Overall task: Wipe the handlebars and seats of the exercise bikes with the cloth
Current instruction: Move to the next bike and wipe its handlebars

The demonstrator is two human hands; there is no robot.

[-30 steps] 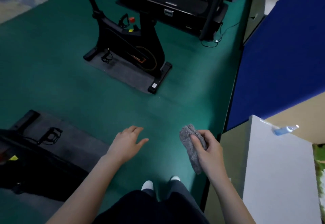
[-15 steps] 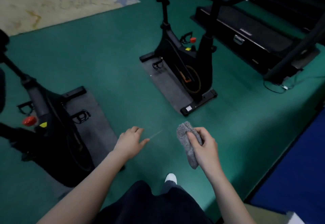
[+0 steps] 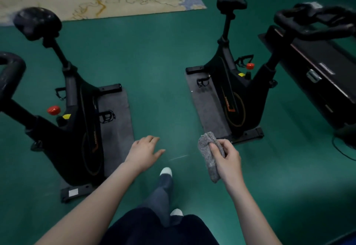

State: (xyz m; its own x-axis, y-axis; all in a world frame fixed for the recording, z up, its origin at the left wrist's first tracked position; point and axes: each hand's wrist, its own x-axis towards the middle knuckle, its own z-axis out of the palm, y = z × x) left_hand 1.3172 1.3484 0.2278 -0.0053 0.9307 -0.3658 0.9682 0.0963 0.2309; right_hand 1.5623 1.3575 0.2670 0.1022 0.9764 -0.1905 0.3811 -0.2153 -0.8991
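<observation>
Wiping looked unstarted: your right hand (image 3: 228, 160) pinched the grey cloth (image 3: 209, 149) in curled fingers (image 3: 215, 148), well apart from both bikes, and your left hand (image 3: 144, 152) hung empty, fingers relaxed. I judged the seat and handlebars of the left bike (image 3: 77, 121) and of the right bike (image 3: 242, 98) all left to do. Open green floor (image 3: 158, 71) lay between them; a treadmill (image 3: 317, 75) stood close beside the right bike's handlebars (image 3: 312, 21).

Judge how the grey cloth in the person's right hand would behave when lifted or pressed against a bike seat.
Probably floppy: the cloth bunches above the right hand and droops below it. Likely light for its size, since a light pinch alone holds it up. Its fuzzy surface looks more grippy than slippery, though the dim picture makes that uncertain.
</observation>
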